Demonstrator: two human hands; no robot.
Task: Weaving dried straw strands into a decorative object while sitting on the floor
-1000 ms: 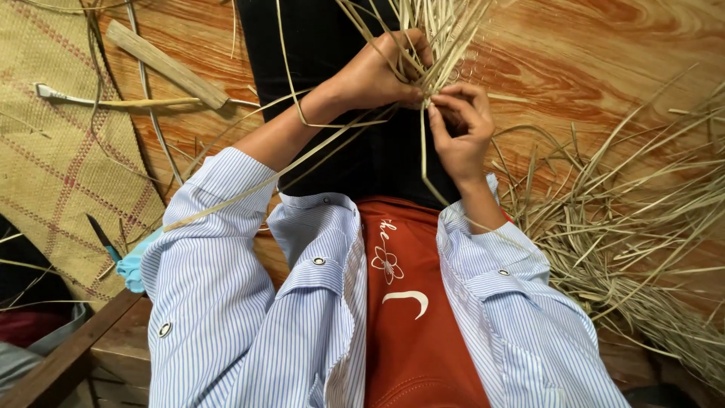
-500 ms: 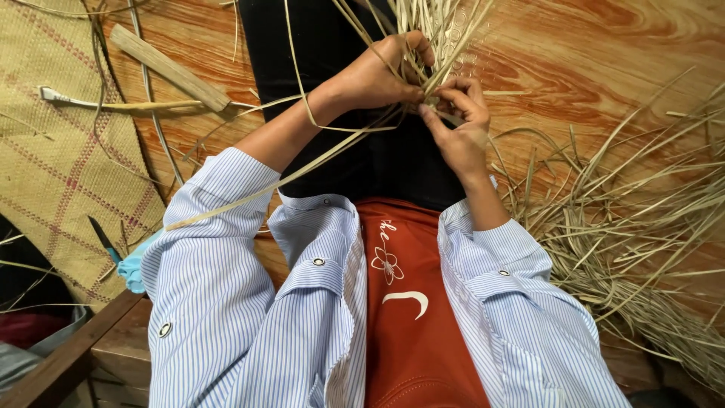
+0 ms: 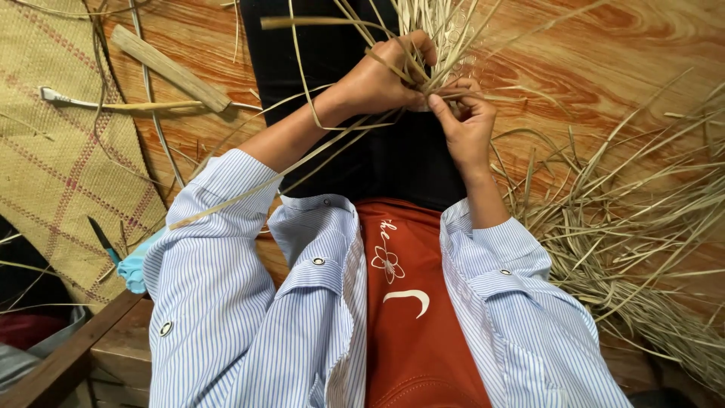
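Note:
A bunch of pale dried straw strips (image 3: 434, 30) fans upward over my black-clad lap. My left hand (image 3: 381, 72) is closed around the gathered strips where they cross, with loose ends trailing down past my left forearm. My right hand (image 3: 467, 121) pinches a few strips just right of that spot, thumb against fingers, touching the left hand. Both sleeves are blue-striped and rolled to the forearm, over a red shirt.
A large heap of loose straw (image 3: 634, 227) lies on the wooden floor to my right. A woven mat (image 3: 53, 166) covers the floor at left, with a flat wooden stick (image 3: 170, 68), a white-handled tool (image 3: 53, 94) and a small knife (image 3: 102, 238) by it.
My right hand has turned and moved up against the left hand, closing on strips there. A strip now sticks out leftward above my left hand.

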